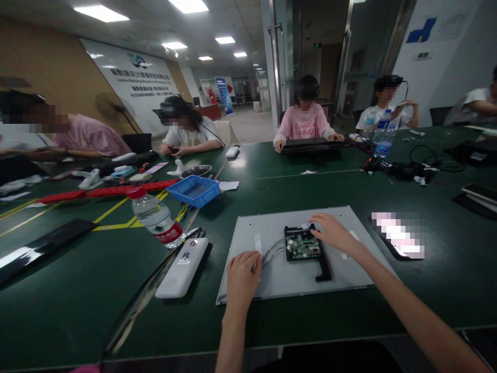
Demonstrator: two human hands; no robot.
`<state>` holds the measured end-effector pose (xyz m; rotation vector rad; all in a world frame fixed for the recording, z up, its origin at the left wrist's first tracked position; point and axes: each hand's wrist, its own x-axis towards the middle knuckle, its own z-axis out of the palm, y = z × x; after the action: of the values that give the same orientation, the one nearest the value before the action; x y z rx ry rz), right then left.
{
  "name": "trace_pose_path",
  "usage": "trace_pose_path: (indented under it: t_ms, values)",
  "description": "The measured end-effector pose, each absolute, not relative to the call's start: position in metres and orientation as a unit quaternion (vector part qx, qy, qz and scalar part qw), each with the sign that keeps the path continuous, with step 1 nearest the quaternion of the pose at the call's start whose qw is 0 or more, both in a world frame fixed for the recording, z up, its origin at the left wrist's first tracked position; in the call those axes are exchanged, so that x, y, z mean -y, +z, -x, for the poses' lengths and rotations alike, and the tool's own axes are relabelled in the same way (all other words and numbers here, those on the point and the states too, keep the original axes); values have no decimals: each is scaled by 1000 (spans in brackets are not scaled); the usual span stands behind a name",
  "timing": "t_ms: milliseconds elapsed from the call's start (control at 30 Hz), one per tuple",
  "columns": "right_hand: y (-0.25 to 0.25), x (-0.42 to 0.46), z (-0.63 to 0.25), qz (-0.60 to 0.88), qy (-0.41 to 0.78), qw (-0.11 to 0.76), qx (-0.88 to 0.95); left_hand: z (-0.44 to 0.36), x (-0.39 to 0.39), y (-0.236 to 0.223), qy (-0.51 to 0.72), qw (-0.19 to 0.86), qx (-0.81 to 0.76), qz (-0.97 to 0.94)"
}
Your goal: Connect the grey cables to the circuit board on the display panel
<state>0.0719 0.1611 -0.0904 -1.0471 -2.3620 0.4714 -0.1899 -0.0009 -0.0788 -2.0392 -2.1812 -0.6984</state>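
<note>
A pale grey flat panel (279, 282) lies on the table in front of me. On it rests a black plastic bracket (324, 269) that carries a green circuit board (306, 247). Thin grey cables (275, 247) run from the board's left side toward my left hand (243, 277), whose curled fingers close on them at the panel's left part. My right hand (336, 233) reaches in from the right, thumb and fingertips closed at the bracket's upper right corner. Small pieces of whitish tape (258, 241) stick to the panel.
Left of the panel are a white power bank (182, 269) and a water bottle (159, 220), with a blue tray (194, 190) behind. A phone (398, 235) lies to the right. Across the table a person in pink (305, 124) handles a dark flat panel (313, 146); several others sit around.
</note>
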Motion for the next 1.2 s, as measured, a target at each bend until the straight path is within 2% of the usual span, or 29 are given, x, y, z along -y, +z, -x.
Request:
trace_pose_path:
  t_ms: [333,467,667,867,1000,1200]
  values:
    - [-110,-184,-43,438,158,210,860,194,3,-88,-285,89,683,667]
    - [-112,-183,-46,432,163,222,859,182,-5,-71,-292,117,679,663]
    - [-115,-179,-50,401,161,248,867,150,-78,-33,-330,5,605,724]
    - [-115,-178,-49,398,160,235,872,148,-139,-68,-278,-75,604,743]
    - [-113,-175,-47,405,151,233,871,157,-135,-88,-263,-87,609,743]
    - [-116,-171,-43,427,126,228,866,168,-123,-88,-248,-89,597,758]
